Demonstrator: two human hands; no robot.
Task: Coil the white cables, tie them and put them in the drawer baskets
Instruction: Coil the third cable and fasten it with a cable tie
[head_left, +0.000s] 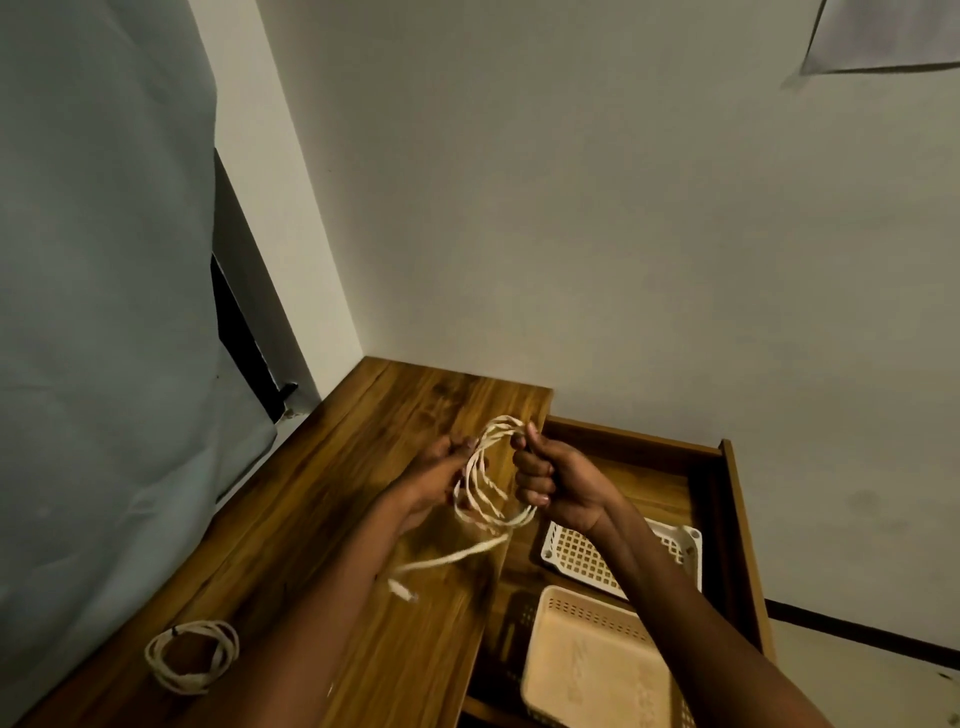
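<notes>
Wooden desktop (363, 493): right hand (550, 478) clenches cable coil (488, 483); left hand (436, 478) pinches loops. Keep turns even, wind in loose tail (447, 558).

We see a wooden top (363, 519) at centre, a grey curtain (104, 312) at nine o'clock, a white wall (571, 208) at twelve, and paper (883, 36) at one o'clock.
</notes>
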